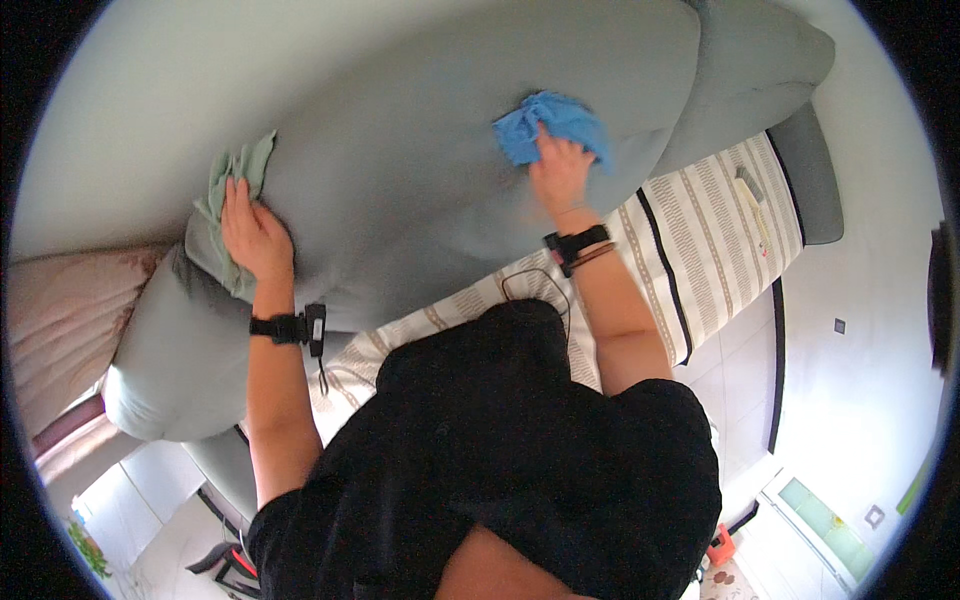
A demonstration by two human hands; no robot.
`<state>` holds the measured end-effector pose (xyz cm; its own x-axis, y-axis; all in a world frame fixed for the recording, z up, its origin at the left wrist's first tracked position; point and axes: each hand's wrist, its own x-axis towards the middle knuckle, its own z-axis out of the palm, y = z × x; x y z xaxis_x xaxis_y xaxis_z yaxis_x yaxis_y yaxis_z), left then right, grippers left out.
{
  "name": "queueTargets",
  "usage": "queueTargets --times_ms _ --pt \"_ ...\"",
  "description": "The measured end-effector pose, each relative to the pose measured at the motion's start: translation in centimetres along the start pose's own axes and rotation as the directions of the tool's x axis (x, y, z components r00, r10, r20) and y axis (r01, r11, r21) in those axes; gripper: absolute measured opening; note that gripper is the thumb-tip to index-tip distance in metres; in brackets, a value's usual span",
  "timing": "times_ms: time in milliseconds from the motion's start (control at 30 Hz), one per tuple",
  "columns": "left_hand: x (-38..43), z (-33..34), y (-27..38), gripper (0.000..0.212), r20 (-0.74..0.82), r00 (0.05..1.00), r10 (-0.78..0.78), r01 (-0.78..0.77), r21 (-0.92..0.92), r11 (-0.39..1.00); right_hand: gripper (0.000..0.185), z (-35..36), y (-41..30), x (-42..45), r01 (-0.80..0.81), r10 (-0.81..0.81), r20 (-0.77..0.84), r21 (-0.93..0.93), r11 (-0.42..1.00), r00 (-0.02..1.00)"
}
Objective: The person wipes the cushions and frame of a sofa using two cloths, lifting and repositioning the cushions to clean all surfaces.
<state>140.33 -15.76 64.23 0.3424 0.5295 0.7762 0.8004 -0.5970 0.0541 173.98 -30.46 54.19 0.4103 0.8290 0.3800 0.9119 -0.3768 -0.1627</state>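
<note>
My right hand (561,174) presses a crumpled blue cloth (551,124) against the backrest of a grey upholstered sofa (420,142). Slight blur shows on that hand and on the cloth. Farther left, my left hand (255,232) lies over a pale green cloth (217,240), fingers stretched along it, near the backrest's left end. The green cloth is folded and partly hidden under the palm. Both wrists wear black straps with small devices.
A cream striped cover (697,232) lies over the sofa seat, and a brush (752,202) rests on its right part. A pinkish curtain (82,322) hangs at the left. White wall (870,300) stands to the right. An orange object (721,545) sits on the floor at lower right.
</note>
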Motion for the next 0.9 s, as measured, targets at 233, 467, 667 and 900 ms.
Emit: queueTargets --times_ms 233,467,667,900 --pt "-0.1 0.3 0.6 0.032 0.046 0.999 -0.026 0.022 0.076 0.997 0.032 -3.5 10.2 9.7 -0.238 0.544 -0.307 0.66 0.713 0.781" --pt "0.1 0.4 -0.1 0.032 0.103 0.993 -0.056 0.045 0.104 0.994 0.039 -6.5 -4.0 5.0 0.441 -0.408 -0.167 0.325 0.836 0.897" --pt "0.0 0.7 -0.5 0.033 0.064 0.997 -0.04 0.033 0.106 0.994 0.031 -6.3 3.4 16.1 0.064 -0.06 0.04 -0.094 0.994 0.997" --pt "-0.1 1.6 -0.6 0.038 0.055 0.991 -0.122 0.117 0.096 0.988 0.044 -5.9 3.6 20.5 0.013 -0.068 0.409 0.136 0.991 0.91"
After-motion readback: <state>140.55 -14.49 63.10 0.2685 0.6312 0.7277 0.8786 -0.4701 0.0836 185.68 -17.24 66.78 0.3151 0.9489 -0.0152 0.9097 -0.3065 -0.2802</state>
